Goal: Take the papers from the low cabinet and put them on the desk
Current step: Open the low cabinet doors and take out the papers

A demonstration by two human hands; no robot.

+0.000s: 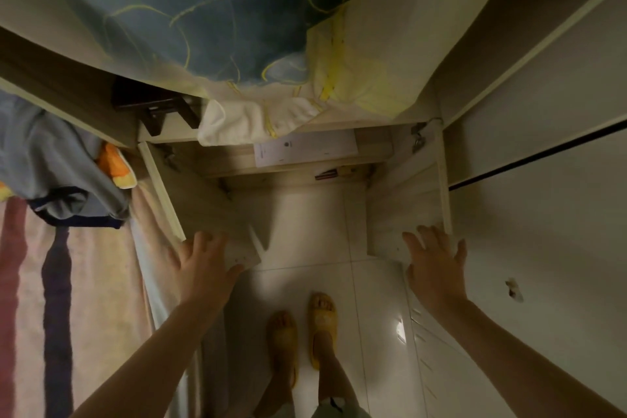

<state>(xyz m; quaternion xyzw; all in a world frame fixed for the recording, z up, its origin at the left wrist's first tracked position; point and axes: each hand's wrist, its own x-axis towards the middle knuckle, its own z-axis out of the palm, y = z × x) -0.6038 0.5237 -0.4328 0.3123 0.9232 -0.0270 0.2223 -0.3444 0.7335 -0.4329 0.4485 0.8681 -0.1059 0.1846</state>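
A hanging white cloth (258, 122) hides the papers' (305, 149) far edge.

Bare forearms without sleeves end in two bare hands (207, 268); the feet wear yellow slippers (322, 322).

left hand (203, 265): fingers spread, arm extended | right hand (436, 265): same

White papers (305, 149) with faint dark print lie in my pale cream cabinet (380, 146). Above the cabinet hangs a blue cloth (203, 17) with yellow looping lines. Left of it is a pink, red and navy striped fabric (57, 299). Below it, my slippers (322, 319) are yellow on white tiles (305, 224).
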